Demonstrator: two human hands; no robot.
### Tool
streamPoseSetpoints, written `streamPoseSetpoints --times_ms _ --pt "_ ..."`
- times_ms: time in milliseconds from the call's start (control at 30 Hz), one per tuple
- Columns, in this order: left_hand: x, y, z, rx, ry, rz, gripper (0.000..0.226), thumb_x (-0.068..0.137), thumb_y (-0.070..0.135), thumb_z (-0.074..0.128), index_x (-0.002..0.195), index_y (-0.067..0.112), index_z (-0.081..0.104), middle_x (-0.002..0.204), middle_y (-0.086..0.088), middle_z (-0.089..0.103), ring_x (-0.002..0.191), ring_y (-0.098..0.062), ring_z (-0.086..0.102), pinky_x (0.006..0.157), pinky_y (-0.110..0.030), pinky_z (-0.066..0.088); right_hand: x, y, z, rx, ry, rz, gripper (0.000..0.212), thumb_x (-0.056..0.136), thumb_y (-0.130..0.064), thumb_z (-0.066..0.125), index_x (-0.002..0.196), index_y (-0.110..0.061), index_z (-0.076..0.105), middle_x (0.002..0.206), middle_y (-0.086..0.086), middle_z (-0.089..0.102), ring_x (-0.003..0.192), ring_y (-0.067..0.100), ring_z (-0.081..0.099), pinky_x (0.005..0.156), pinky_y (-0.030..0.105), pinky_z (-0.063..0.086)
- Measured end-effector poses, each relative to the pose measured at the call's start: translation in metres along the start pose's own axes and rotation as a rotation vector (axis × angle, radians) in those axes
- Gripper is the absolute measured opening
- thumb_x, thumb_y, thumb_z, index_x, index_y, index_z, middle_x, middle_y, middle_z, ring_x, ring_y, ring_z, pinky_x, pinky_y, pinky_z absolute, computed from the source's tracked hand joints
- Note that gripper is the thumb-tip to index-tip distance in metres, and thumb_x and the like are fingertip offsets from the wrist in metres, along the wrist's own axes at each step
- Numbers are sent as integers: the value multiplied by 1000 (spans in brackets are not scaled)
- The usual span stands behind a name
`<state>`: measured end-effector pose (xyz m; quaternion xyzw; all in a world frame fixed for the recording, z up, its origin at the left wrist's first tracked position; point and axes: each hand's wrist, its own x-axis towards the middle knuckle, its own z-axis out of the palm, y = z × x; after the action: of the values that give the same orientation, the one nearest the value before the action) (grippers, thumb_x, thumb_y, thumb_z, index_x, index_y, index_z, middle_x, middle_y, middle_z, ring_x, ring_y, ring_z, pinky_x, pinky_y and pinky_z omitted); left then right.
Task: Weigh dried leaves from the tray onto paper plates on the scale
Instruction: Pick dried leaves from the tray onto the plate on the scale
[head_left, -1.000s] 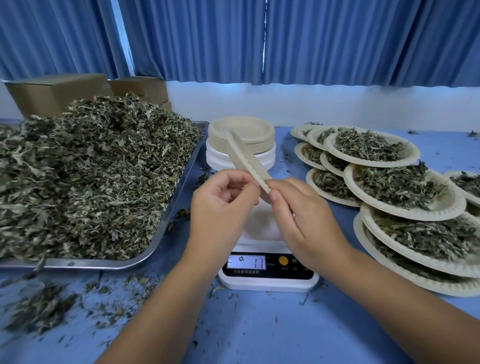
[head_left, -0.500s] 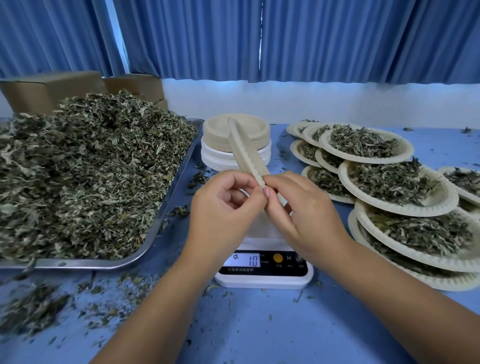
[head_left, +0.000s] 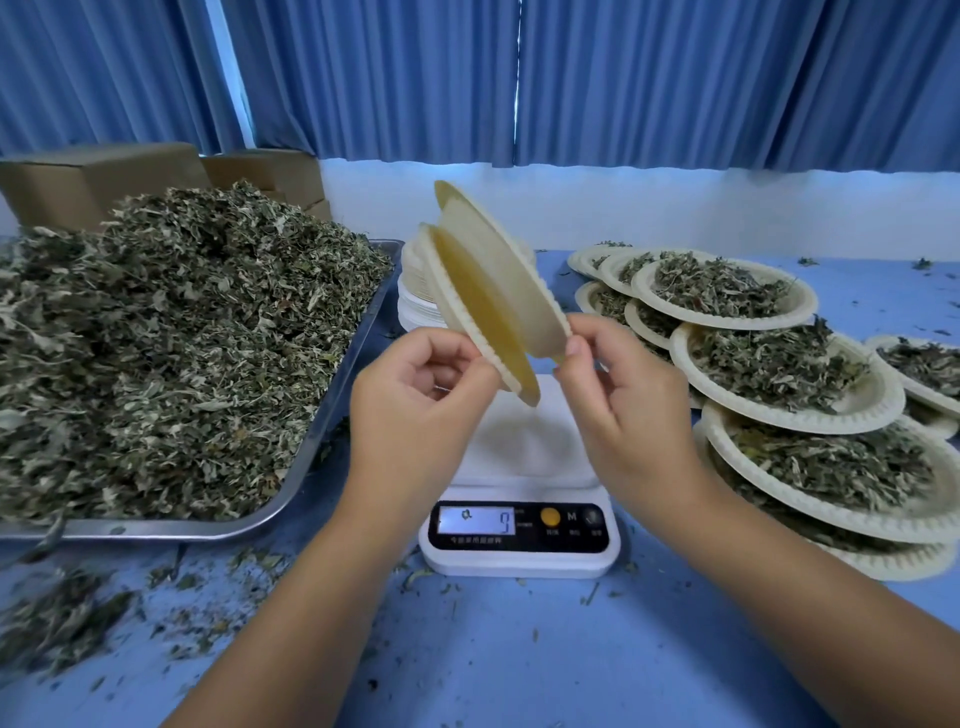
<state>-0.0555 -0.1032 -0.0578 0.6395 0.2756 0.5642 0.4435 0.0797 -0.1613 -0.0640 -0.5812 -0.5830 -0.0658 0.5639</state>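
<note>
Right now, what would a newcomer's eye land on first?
Centre frame, the left hand and right hand each pinch one of two empty paper plates, held on edge and splayed apart above the white scale. On the left, a big heap of dried leaves fills a metal tray; on the right, leaf-filled plates overlap across the blue table.

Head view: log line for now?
left hand: pinches left plate | right hand: pinches right plate | plates: splayed on edge over scale
</note>
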Motion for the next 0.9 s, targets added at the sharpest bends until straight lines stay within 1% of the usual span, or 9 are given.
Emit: streamPoseSetpoints --times_ms 100,167,300,400,467,600,733,833,900 --pt "7 1 -7 -49 50 -75 12 76 7 61 70 16 66 59 4 65 59 -7 61 54 -15 47 5 3 -3 -57 66 -57 20 96 -11 44 99 -9 64 67 -16 51 68 -7 51 62 0 33" --pt "12 2 -12 -92 43 -218 18 79 6 59 66 15 66 59 2 65 58 -7 62 51 -15 47 8 8 -4 -126 75 -75 21 96 -12 44 103 -9 64 70 -21 48 70 -8 48 64 1 31" --pt "21 4 -24 -181 -17 -552 18 79 6 58 62 10 60 54 0 58 49 -9 60 43 -16 45 10 17 -4 -238 -22 -55 26 96 -16 44 109 -6 64 93 1 61 84 2 47 76 1 31" --pt "24 3 -36 -122 -209 -719 9 78 7 59 69 9 59 55 0 58 45 -10 58 40 -16 44 8 20 -4 -314 -139 -72 30 93 -21 46 109 -6 66 97 5 62 94 13 52 85 13 34" --pt "26 2 -47 12 -369 -749 9 78 11 61 70 9 64 59 -1 61 48 -11 59 39 -16 43 7 21 -5 -339 -221 -62 37 92 -30 44 113 -7 65 97 4 59 99 20 52 88 22 36" --pt "30 4 -69 220 -539 -767 29 77 33 58 63 12 73 65 -3 65 49 -12 59 38 -15 39 10 21 -11 -310 -273 -54 37 88 -36 54 115 -13 66 93 1 55 97 19 52 87 23 36" --pt "29 -1 -60 491 -426 -776 42 89 38 55 74 2 70 56 -4 63 41 -12 56 35 -14 33 17 20 -21 -320 -406 -125 40 81 -32 74 117 -17 67 94 0 56 93 14 52 86 15 36" --pt "27 -7 -52 582 -357 -755 35 92 30 50 85 0 65 58 -4 61 37 -13 55 36 -14 32 21 18 -32 -357 -554 -134 44 76 -31 77 117 -20 68 95 -3 54 94 11 50 88 12 34" --pt "27 -10 -50 579 -327 -719 26 91 29 50 90 4 56 65 -6 64 44 -16 57 43 -19 40 21 19 -36 -400 -609 -160 37 75 -20 76 112 -19 71 95 -2 54 94 13 50 86 11 33"
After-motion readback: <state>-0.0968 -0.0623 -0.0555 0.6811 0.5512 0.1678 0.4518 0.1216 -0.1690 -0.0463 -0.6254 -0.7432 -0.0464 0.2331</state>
